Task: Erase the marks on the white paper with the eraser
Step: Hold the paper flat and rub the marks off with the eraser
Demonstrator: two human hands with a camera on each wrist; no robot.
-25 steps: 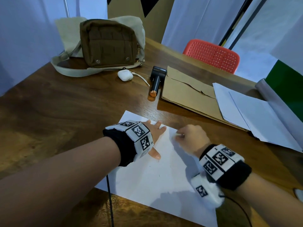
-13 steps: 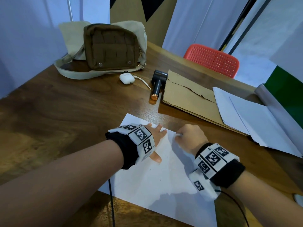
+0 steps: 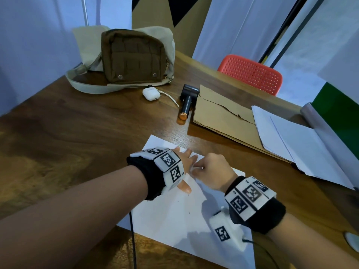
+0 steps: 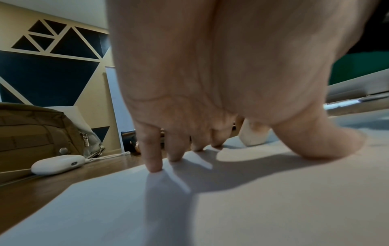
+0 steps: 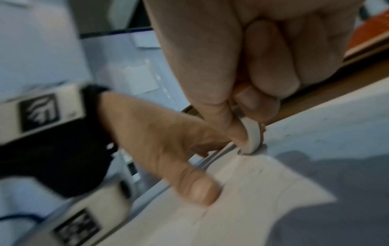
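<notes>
A white paper sheet [image 3: 174, 216] lies on the wooden table [image 3: 68, 136] in front of me. My left hand [image 3: 184, 162] rests on its far part, fingers spread and fingertips [image 4: 154, 166] pressing the paper [image 4: 231, 208] down. My right hand [image 3: 211, 171] pinches a small white eraser [image 5: 252, 138] between thumb and forefinger, its tip touching the paper [image 5: 263, 191] right beside the left hand [image 5: 168, 143]. The eraser [image 4: 253, 136] also shows behind the left fingers. Faint pencil marks [image 3: 189, 211] remain near the sheet's middle.
At the back left stands a brown bag [image 3: 134, 57], with a white earbud case [image 3: 151, 93] and a dark cylindrical device [image 3: 187, 101] in front of it. A brown envelope [image 3: 223, 117] and loose white sheets [image 3: 295, 138] lie at right. A red chair [image 3: 252, 73] stands behind the table.
My right hand with the eraser has slid left along the paper, closer to the left hand. The left hand stays pressed on the sheet.
</notes>
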